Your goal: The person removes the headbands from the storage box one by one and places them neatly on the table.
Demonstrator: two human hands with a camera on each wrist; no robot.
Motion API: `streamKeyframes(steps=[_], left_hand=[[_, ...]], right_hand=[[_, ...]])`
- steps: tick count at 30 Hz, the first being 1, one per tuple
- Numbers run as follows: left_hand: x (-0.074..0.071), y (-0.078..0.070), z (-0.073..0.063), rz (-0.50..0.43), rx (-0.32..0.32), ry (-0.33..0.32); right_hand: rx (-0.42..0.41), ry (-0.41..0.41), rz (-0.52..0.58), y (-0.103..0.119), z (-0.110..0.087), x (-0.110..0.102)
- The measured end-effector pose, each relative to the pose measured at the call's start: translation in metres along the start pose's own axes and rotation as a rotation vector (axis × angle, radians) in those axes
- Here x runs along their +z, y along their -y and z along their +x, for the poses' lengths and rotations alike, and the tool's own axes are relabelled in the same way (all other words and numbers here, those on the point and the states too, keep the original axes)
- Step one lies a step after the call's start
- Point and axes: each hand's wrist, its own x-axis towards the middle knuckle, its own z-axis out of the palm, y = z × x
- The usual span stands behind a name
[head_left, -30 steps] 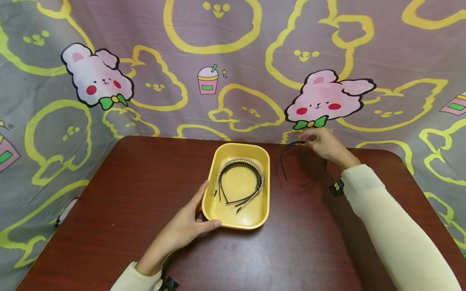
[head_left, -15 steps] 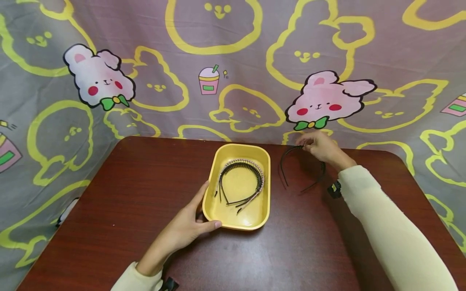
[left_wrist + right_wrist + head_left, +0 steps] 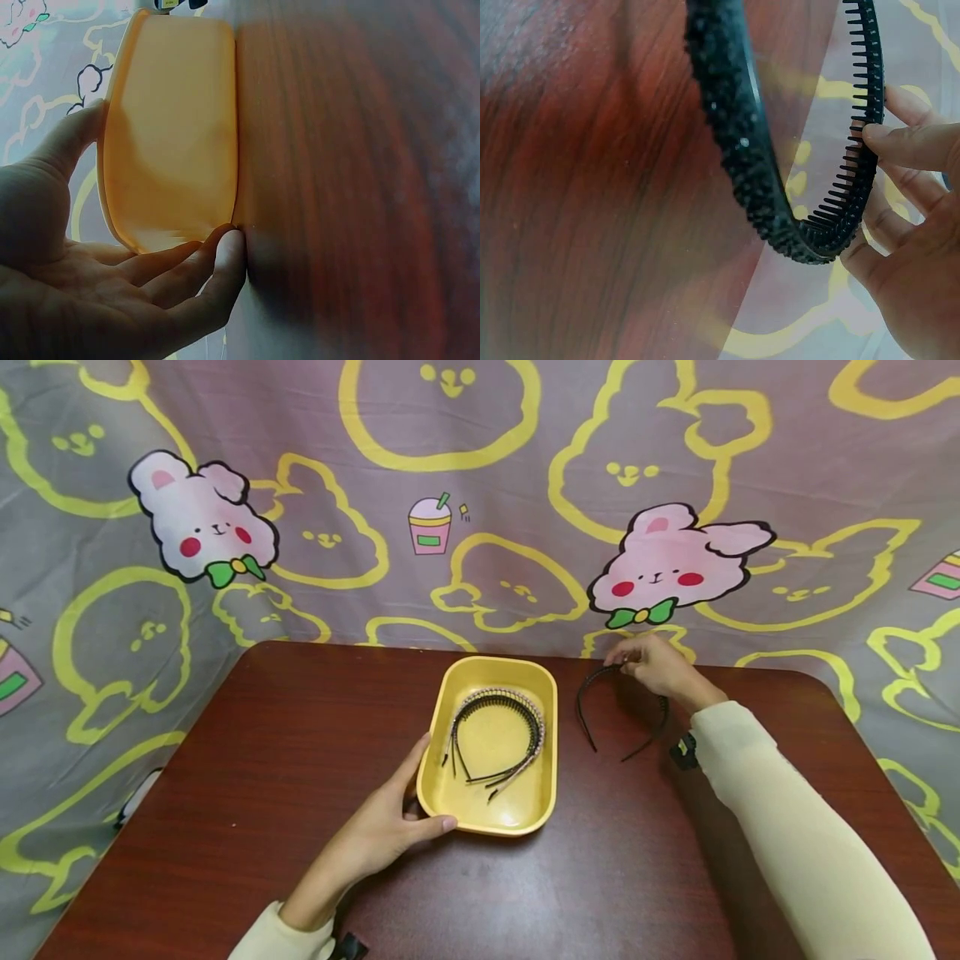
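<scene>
A yellow plastic tub (image 3: 551, 760) stands on the table, with several hair headbands (image 3: 534, 727) nested inside, some black and toothed, one trimmed in pale pink. My left hand (image 3: 371, 831) holds the tub's near left corner. In the left wrist view its thumb lies on the rim and its fingers curl round the lower side of the tub (image 3: 176, 112). Right of the tub, my right hand (image 3: 660, 672) pinches a black headband (image 3: 581, 710) by its top, both ends pointing towards me. The right wrist view shows comb teeth inside this headband (image 3: 739, 157) and a bumpy, glittering outer side.
The dark red-brown wooden table (image 3: 247, 760) reaches back to a patterned curtain (image 3: 495, 493) of rabbits and yellow outlines. The curtain hangs close behind the table's far edge, near my right hand.
My right hand and the black headband have come slightly lower and to the left, nearer the table. The left hand and the tub have stayed put.
</scene>
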Motion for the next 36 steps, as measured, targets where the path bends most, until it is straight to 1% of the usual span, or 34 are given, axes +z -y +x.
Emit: streamKeyframes(steps=[6, 12, 17, 24, 30, 36], left_hand=[[0.000, 0.000, 0.000, 0.016, -0.017, -0.008], [0.000, 0.000, -0.001, 0.021, -0.021, -0.011], [0.001, 0.001, 0.000, 0.017, -0.003, -0.010], [0.001, 0.001, 0.000, 0.003, 0.002, -0.005], [0.001, 0.001, 0.000, 0.020, 0.010, -0.011], [0.001, 0.002, 0.001, 0.037, 0.012, -0.014]], right_hand=[[-0.004, 0.008, -0.037, -0.002, 0.003, 0.004], [-0.021, 0.029, -0.037, -0.008, 0.009, 0.008], [0.004, 0.038, -0.031, -0.010, 0.012, 0.012], [0.033, 0.025, 0.001, -0.008, 0.017, 0.016], [0.036, 0.018, 0.007, -0.006, 0.020, 0.019], [0.056, 0.024, 0.021, -0.008, 0.022, 0.021]])
